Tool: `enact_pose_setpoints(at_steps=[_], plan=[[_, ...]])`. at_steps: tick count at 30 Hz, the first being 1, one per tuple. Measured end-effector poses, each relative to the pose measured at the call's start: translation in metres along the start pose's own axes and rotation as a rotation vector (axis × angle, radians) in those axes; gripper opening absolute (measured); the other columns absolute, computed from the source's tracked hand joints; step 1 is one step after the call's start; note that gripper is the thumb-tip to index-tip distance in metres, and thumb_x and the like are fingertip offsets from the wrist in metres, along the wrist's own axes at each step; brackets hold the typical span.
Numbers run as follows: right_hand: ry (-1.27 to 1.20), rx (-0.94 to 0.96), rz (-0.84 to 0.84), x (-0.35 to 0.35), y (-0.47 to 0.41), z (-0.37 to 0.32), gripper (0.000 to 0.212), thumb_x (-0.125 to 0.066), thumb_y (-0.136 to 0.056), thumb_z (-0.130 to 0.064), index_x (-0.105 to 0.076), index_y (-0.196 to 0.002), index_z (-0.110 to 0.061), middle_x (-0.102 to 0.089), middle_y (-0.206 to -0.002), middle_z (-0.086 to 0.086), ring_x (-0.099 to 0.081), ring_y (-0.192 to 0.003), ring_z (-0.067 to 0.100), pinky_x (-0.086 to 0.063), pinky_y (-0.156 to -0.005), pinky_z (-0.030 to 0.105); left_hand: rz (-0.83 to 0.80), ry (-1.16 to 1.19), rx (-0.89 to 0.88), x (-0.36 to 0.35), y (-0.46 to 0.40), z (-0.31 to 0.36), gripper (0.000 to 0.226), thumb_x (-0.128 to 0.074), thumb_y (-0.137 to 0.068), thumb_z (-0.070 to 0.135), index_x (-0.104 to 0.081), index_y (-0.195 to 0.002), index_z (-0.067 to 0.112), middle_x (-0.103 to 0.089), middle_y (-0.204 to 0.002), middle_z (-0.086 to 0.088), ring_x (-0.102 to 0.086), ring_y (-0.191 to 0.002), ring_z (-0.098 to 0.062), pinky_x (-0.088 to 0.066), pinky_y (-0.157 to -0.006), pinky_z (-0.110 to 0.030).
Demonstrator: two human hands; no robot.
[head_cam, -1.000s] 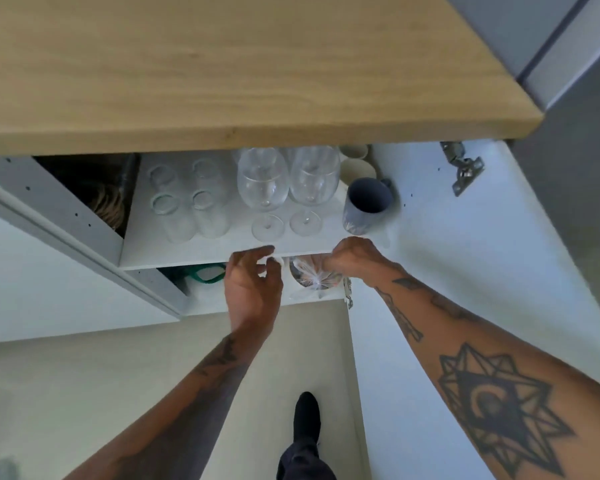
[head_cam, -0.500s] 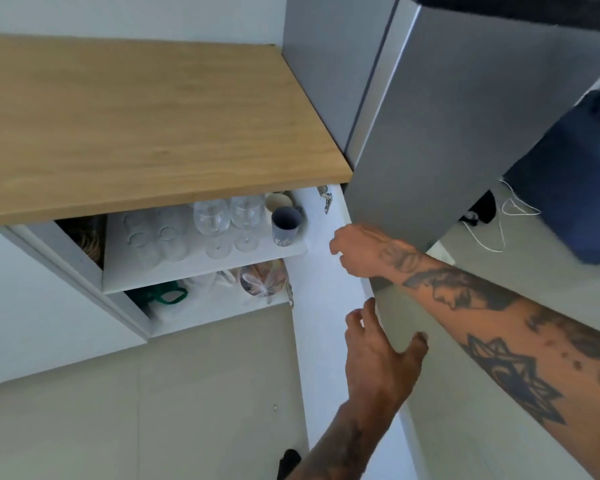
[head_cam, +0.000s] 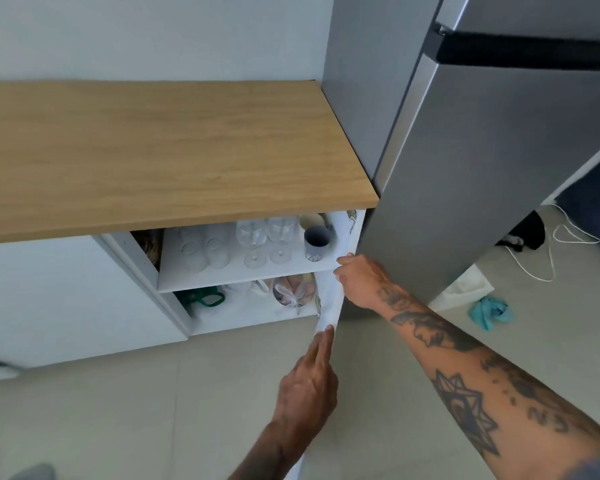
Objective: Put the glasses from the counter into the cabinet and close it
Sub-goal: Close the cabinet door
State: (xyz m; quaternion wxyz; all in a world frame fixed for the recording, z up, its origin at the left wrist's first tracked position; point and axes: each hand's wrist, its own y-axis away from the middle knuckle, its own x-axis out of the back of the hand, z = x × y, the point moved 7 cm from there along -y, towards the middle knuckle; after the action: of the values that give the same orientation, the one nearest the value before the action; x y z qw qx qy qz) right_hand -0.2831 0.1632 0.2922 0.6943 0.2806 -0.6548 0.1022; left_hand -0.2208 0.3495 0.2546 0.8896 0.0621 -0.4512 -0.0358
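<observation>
The cabinet (head_cam: 174,306) under the wooden counter (head_cam: 153,150) stands open. On its upper shelf (head_cam: 243,277) are two wine glasses (head_cam: 253,237), several tumblers (head_cam: 205,249) to their left and a grey mug (head_cam: 316,241) to the right. The white cabinet door (head_cam: 329,299) shows edge-on at the cabinet's right side. My right hand (head_cam: 359,277) curls its fingers over the door's upper edge. My left hand (head_cam: 312,375) is flat with straight fingers, the tips touching the door's lower end. The counter top is bare.
A grey fridge (head_cam: 482,168) stands right beside the door. The lower shelf holds a patterned bowl-like item (head_cam: 293,291) and a green object (head_cam: 201,297). A teal cloth (head_cam: 490,311) and a white cable (head_cam: 541,261) lie on the floor at the right.
Both hands have left the shelf and gone to the door. The door has swung from wide open to edge-on. My view has pulled back and up.
</observation>
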Motion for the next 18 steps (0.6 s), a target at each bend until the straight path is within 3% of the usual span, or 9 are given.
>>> enact_pose_setpoints(at_steps=[3, 5, 8, 10, 13, 18], plan=[[-0.093, -0.026, 0.086, 0.002, -0.014, -0.017, 0.032, -0.044, -0.099, -0.017, -0.070, -0.117, -0.013, -0.058, -0.136, 0.005, -0.050, -0.129, 0.027, -0.046, -0.102, 0.036, 0.070, -0.151, 0.037, 0.024, 0.000, -0.035, 0.068, -0.036, -0.097, 0.016, -0.008, -0.158, 0.027, -0.027, -0.160, 0.011, -0.059, -0.114, -0.019, -0.052, -0.083, -0.033], [-0.123, -0.025, 0.143, 0.002, -0.022, -0.028, 0.034, -0.041, -0.101, -0.022, -0.067, -0.121, -0.013, -0.058, -0.134, 0.006, -0.051, -0.125, 0.028, -0.048, -0.099, 0.038, 0.129, -0.223, 0.063, 0.041, -0.004, -0.057, 0.070, -0.037, -0.097, 0.010, -0.008, -0.159, 0.026, -0.032, -0.159, 0.006, -0.053, -0.123, -0.019, -0.049, -0.091, -0.032], [-0.133, -0.031, 0.188, -0.002, -0.037, -0.043, 0.037, -0.036, -0.103, -0.028, -0.056, -0.131, -0.015, -0.047, -0.145, 0.006, -0.046, -0.130, 0.027, -0.048, -0.096, 0.038, 0.187, -0.377, 0.183, 0.064, -0.019, -0.085, 0.076, -0.036, -0.096, 0.002, -0.003, -0.158, 0.031, -0.023, -0.163, -0.003, -0.025, -0.147, -0.029, -0.031, -0.112, -0.041], [-0.154, -0.043, 0.165, -0.010, -0.048, -0.052, 0.043, -0.030, -0.105, -0.031, -0.040, -0.144, -0.018, -0.029, -0.158, 0.006, -0.028, -0.145, 0.027, -0.042, -0.103, 0.038, 0.207, -0.450, 0.271, 0.078, -0.032, -0.101, 0.084, -0.039, -0.093, -0.002, 0.002, -0.157, 0.034, -0.007, -0.166, -0.011, -0.005, -0.152, -0.035, -0.017, -0.118, -0.048], [-0.195, -0.060, 0.134, -0.018, -0.061, -0.062, 0.052, -0.024, -0.105, -0.037, -0.018, -0.154, -0.021, -0.005, -0.165, 0.003, -0.004, -0.152, 0.022, -0.032, -0.113, 0.036, 0.265, -0.500, 0.348, 0.095, -0.051, -0.118, 0.088, -0.045, -0.088, 0.003, 0.003, -0.157, 0.033, -0.008, -0.162, -0.019, -0.012, -0.147, -0.040, -0.016, -0.116, -0.051], [-0.140, -0.070, 0.157, -0.019, -0.083, -0.069, 0.062, -0.025, -0.103, -0.045, -0.002, -0.155, -0.022, 0.011, -0.164, 0.002, 0.005, -0.152, 0.021, -0.024, -0.117, 0.034, 0.296, -0.478, 0.399, 0.114, -0.086, -0.141, 0.087, -0.046, -0.091, 0.010, 0.007, -0.156, 0.031, -0.013, -0.157, -0.022, -0.020, -0.142, -0.042, -0.015, -0.118, -0.052]])
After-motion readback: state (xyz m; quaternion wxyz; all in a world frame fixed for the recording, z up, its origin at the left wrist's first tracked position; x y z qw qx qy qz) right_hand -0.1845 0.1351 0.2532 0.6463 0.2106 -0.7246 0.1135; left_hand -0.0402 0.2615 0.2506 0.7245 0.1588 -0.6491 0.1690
